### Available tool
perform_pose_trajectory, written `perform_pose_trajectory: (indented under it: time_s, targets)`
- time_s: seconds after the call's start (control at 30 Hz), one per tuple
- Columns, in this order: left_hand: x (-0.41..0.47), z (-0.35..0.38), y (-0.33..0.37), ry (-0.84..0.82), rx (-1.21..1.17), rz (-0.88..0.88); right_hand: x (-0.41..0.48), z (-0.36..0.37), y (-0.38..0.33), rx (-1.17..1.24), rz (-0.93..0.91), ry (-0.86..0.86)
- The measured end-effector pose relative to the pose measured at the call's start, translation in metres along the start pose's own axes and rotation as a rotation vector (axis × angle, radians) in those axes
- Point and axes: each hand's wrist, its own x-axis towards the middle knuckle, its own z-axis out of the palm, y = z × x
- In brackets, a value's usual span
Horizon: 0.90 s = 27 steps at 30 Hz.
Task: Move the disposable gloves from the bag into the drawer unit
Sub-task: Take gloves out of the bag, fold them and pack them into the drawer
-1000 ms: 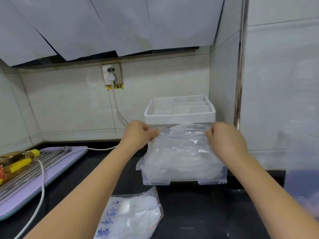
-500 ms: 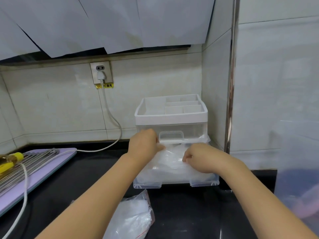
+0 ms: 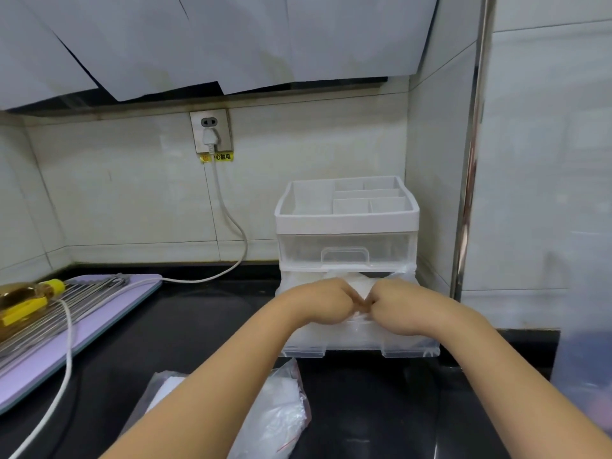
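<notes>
Step in hand, as judged: disposable gloves (image 3: 352, 282) being tucked down into the pulled-out lower drawer (image 3: 361, 346) of the drawer unit (image 3: 346, 220). Left hand (image 3: 326, 301) and right hand (image 3: 395, 304) are met knuckle to knuckle over the drawer middle, fingers of both curled down into the glove wad and seemingly pinched on it; fingertips are hidden, so the exact grip cannot be told. The gloves are seen as a translucent white heap inside the drawer, bulged up to the underside of the closed upper drawer (image 3: 346, 251), with film poking out at the right rear corner. The bag (image 3: 281, 412) is left flat on the black counter (image 3: 198, 326) in front of the unit, partly hidden under the left forearm; white stuff is seen in it, whether more gloves cannot be told.

To be done well: the heap should be pressed flat and low from centre outward, air squeezed out, loose edges folded inside the drawer walls. The rear corner film should be cleared before any push-in, else a jam is likely. Light plastic unit, so it may need to be steadied
</notes>
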Motion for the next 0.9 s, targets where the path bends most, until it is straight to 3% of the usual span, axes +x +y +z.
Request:
perform_pose_trajectory:
  time_s: [0.17, 0.3, 0.67, 0.9]
  targets:
    - [0.004, -0.01, -0.011, 0.016, 0.221, -0.154, 0.003, 0.002, -0.002, 0.053, 0.036, 0.017]
    - [0.009, -0.012, -0.012, 0.092, 0.149, -0.188, 0.001, -0.001, -0.004, 0.059, 0.093, 0.032]
    - [0.004, -0.009, 0.0, 0.051, 0.106, -0.199, 0.006, 0.001, -0.01, 0.024, 0.158, -0.014]
    - [-0.018, -0.014, 0.005, 0.196, 0.025, -0.22, 0.009, 0.001, -0.009, 0.014, 0.201, -0.015]
